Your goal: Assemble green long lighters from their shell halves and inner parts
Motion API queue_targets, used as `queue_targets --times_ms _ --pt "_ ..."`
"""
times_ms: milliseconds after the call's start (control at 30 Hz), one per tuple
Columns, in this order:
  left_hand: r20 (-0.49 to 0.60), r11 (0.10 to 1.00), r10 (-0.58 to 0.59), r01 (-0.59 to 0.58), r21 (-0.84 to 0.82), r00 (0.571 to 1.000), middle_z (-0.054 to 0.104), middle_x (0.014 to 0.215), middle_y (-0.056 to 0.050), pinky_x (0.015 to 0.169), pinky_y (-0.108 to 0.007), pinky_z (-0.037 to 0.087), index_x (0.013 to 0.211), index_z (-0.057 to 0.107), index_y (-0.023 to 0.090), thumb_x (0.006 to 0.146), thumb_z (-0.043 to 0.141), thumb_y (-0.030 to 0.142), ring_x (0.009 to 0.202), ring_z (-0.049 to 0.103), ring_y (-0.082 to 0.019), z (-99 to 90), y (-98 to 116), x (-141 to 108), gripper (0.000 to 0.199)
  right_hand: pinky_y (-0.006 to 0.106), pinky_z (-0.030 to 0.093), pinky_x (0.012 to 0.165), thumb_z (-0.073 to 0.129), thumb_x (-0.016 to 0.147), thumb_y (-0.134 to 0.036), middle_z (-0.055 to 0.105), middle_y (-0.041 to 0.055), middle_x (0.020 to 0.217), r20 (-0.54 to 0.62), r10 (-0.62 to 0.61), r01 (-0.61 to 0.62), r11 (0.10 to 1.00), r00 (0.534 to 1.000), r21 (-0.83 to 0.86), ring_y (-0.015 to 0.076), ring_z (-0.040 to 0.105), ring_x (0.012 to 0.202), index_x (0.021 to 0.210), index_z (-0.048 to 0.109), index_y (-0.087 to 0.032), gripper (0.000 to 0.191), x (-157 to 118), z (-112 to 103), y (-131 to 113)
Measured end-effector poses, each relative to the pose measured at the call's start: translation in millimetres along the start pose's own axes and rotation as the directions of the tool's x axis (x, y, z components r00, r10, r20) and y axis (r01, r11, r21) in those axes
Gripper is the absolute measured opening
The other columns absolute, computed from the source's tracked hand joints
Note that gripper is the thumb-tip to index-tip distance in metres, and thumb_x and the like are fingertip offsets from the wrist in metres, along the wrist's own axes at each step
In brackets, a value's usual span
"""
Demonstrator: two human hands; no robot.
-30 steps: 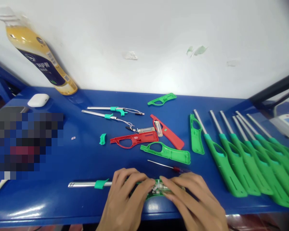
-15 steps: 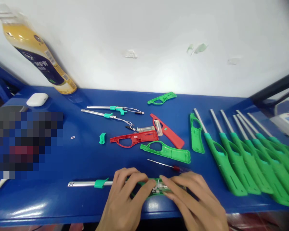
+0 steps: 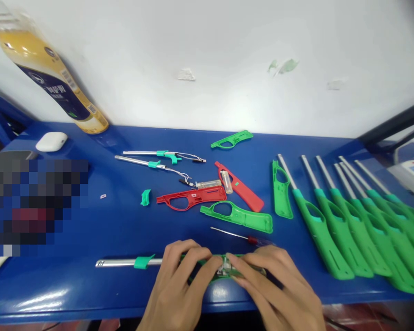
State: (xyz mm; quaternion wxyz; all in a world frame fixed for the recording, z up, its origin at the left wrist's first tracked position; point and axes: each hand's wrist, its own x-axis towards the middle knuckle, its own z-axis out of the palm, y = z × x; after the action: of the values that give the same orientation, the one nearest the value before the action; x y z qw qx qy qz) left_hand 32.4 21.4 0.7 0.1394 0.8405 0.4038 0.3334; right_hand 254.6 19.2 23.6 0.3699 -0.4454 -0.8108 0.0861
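Note:
A half-open green lighter (image 3: 241,258) lies at the table's front edge, its inner parts partly hidden by my fingers. Its metal tube (image 3: 120,263) sticks out to the left with a loose teal trigger piece (image 3: 143,262) around it. My left hand (image 3: 182,285) grips the handle shell, its thumb and fingertips pressed on the small mechanism in the middle. From the other side, my right hand (image 3: 279,285) holds the same shell, and its fingertips meet the left thumb at the mechanism. A screwdriver (image 3: 234,233) with a red handle lies just beyond the hands.
Green shell halves (image 3: 238,216) and red shell halves (image 3: 193,197) lie mid-table beside clear fuel tanks (image 3: 209,184). Two tubes with wires (image 3: 141,153) lie behind. Several finished-looking green lighters (image 3: 326,234) stand at right. A bottle (image 3: 55,78) and white earphone case (image 3: 51,141) are at left.
My right fingertips have slid slightly left, closer to my left thumb over the mechanism. The left hand stays almost in place. The view has shifted a little.

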Motion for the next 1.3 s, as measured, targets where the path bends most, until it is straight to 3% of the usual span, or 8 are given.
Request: queue_targets --times_ms 167,300,400,533,800,1300 --pt "-0.032 0.999 -0.021 0.02 -0.031 0.999 0.064 0.115 -0.01 0.097 -0.036 0.048 0.126 0.068 0.012 0.099 0.051 -0.005 0.112 0.049 -0.021 0.6 0.4 0.7 0.036 0.032 0.055 0.08 0.06 0.099 -0.004 0.07 0.0067 0.101 0.011 0.0 0.0 1.0 1.0 0.006 0.0163 0.059 0.095 0.126 0.073 -0.017 0.033 1.2 0.4 -0.3" --pt "-0.036 0.999 -0.025 0.026 0.019 0.999 0.068 0.113 -0.007 0.096 -0.037 0.049 0.131 0.067 0.014 0.099 0.059 0.001 0.112 0.05 -0.021 -0.8 -0.9 2.3 0.036 0.032 0.055 0.08 0.062 0.098 -0.004 0.069 0.0067 0.1 -0.01 0.003 -0.003 1.0 1.0 -0.006 0.0165 0.059 0.095 0.126 0.073 -0.016 0.032 1.9 -1.1 1.1" --pt "-0.018 0.998 -0.045 0.045 0.032 0.999 0.07 0.111 -0.005 0.095 -0.037 0.049 0.124 0.07 0.017 0.099 0.062 0.004 0.111 0.05 -0.021 -2.0 -1.7 3.6 0.029 0.032 0.055 0.081 0.062 0.099 -0.005 0.069 0.0062 0.1 -0.008 0.003 -0.003 1.0 1.0 -0.028 0.0164 0.059 0.095 0.126 0.073 -0.018 0.032 0.5 -1.5 1.4" --pt "-0.011 0.998 -0.055 0.055 0.004 0.998 0.07 0.109 -0.004 0.094 -0.036 0.048 0.115 0.07 0.018 0.1 0.059 0.004 0.111 0.05 -0.021 -1.5 -0.9 6.2 0.022 0.032 0.055 0.079 0.062 0.099 -0.006 0.069 0.0053 0.098 -0.001 0.001 -0.001 0.999 1.0 -0.033 0.016 0.059 0.092 0.124 0.073 -0.019 0.031 -0.6 -1.6 1.1" --pt "-0.051 0.999 -0.03 0.031 0.009 0.998 0.068 0.106 -0.006 0.094 -0.036 0.048 0.113 0.067 0.014 0.099 0.059 0.002 0.109 0.051 -0.021 1.7 1.8 8.6 0.02 0.031 0.054 0.079 0.064 0.097 -0.003 0.072 0.0033 0.098 -0.031 -0.004 0.005 1.0 1.0 0.025 0.0135 0.062 0.089 0.126 0.072 -0.018 0.034 1.9 3.1 1.1" --pt "-0.061 0.999 -0.044 0.043 -0.014 0.997 0.071 0.104 -0.004 0.098 -0.036 0.049 0.11 0.068 0.018 0.103 0.052 0.005 0.112 0.059 -0.02 -0.1 0.0 6.5 0.021 0.033 0.056 0.076 0.062 0.097 -0.004 0.077 0.0028 0.098 -0.027 0.06 -0.057 0.992 0.998 0.11 0.0144 0.07 0.082 0.124 0.073 -0.023 0.035 1.2 2.6 -1.3"
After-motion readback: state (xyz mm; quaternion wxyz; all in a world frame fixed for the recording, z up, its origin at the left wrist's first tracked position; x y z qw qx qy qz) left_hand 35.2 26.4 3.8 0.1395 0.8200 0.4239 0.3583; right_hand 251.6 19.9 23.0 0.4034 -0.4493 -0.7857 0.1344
